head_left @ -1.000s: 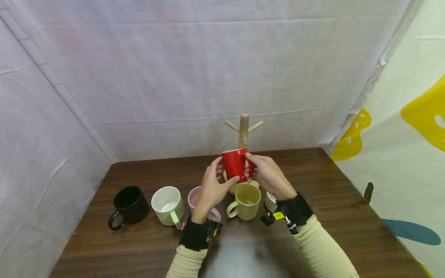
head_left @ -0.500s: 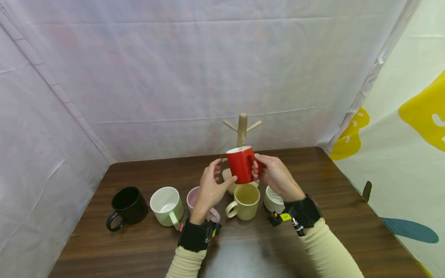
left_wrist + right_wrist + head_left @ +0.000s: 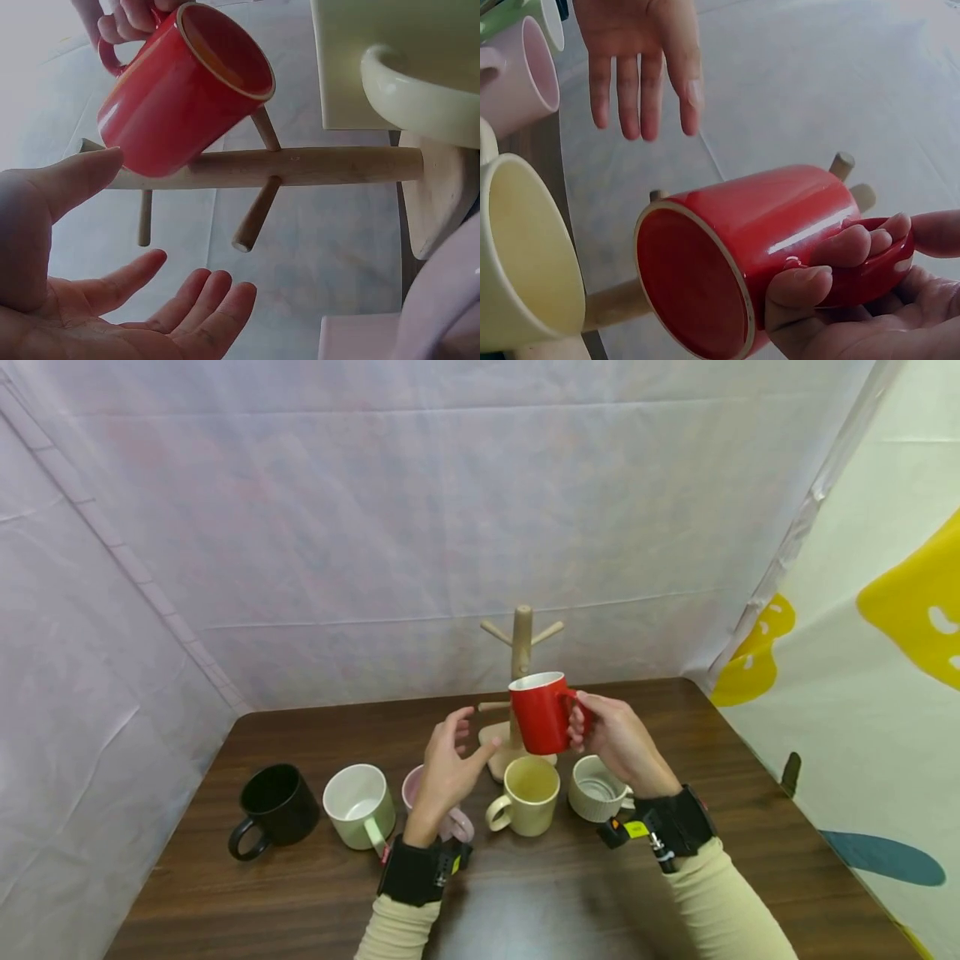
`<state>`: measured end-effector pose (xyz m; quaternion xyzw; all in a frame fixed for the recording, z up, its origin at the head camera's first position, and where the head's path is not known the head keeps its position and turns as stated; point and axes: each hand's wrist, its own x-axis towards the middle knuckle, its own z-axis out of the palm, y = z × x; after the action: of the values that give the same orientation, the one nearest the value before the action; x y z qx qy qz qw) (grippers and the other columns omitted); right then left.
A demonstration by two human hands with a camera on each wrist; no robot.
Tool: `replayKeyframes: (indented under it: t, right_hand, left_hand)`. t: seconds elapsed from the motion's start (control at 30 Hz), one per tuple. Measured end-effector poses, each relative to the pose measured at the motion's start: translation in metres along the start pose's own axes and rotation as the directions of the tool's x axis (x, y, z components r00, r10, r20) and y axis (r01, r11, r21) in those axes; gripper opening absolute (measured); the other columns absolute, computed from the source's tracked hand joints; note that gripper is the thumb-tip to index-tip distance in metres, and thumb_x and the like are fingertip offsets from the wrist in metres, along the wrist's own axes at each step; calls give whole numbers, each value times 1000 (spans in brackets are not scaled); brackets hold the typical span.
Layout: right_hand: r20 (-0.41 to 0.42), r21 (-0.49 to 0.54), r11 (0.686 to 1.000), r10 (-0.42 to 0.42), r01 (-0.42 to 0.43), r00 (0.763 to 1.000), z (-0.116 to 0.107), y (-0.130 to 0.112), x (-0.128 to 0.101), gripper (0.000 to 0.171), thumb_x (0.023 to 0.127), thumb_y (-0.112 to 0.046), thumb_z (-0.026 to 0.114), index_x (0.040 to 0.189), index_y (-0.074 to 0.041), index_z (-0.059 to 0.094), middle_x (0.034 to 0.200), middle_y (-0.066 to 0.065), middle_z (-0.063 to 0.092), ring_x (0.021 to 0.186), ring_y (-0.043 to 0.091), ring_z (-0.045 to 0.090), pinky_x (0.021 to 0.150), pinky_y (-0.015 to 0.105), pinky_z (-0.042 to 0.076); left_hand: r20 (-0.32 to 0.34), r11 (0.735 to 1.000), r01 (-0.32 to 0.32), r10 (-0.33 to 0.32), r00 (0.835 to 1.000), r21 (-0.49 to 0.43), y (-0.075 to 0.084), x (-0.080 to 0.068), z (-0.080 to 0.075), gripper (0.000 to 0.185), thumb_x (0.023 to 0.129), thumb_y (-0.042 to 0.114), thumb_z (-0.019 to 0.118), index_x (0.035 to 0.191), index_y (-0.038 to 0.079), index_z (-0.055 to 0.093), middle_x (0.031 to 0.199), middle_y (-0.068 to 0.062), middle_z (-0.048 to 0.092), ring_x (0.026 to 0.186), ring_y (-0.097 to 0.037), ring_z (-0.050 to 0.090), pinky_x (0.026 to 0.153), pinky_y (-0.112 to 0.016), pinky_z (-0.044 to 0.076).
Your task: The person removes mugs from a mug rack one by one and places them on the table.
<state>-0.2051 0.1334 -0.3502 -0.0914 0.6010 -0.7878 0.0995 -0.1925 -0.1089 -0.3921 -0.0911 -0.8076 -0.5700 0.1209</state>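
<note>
My right hand (image 3: 618, 739) grips a red mug (image 3: 542, 717) by its handle, fingers curled through the loop. The mug is held up with its white inside facing upward, overlapping the wooden mug tree (image 3: 522, 647) in the head view. My left hand (image 3: 448, 768) is apart from the mug, left of it, with fingers relaxed and spread, palm toward the mug in the left wrist view. Below the mug a yellow mug (image 3: 531, 797) stands in front of the tree's base. A pink mug (image 3: 415, 783) is partly hidden behind my left hand and wrist.
A black mug (image 3: 279, 806) and a pale green mug (image 3: 360, 807) stand at the left of the brown table (image 3: 300, 910). A ribbed cream cup (image 3: 595, 789) sits under my right wrist. White fabric (image 3: 420, 527) hangs behind the table.
The red mug has moved right, out of my left hand's touch, and turned more upright in my right hand. The left hand stays nearly in place, its fingers now off the mug.
</note>
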Motion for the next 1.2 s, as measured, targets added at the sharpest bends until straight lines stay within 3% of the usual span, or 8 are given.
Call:
replayKeyframes:
  t: [0.4,0.83,1.2]
  right_hand:
    - [-11,63,998,3,-2,1000,-16,-3,-8,33,107,-22,39,78,-7,46,71,2,40,68,17,41,64,28,35]
    - [-120,36,998,-52,57,991,-41,-2,-16,39,106,-30,47,73,-9,43,70,2,37,66,17,38,63,29,32]
    - [-123,118,986,-103,118,987,-72,2,-28,42,109,-26,36,70,-10,37,71,5,24,67,22,22,68,37,15]
  left_hand:
    - [-5,1000,1,-1,1000,22,-5,0,-4,56,88,22,74,136,4,53,127,-21,55,118,-38,54,97,-51,48]
    - [-10,1000,19,-19,1000,11,-4,-3,-7,54,89,23,73,136,6,53,129,-21,54,120,-40,53,99,-53,46]
    - [-19,1000,20,-20,1000,6,-4,-5,-10,51,90,23,72,135,8,54,128,-21,55,119,-39,54,99,-54,46]
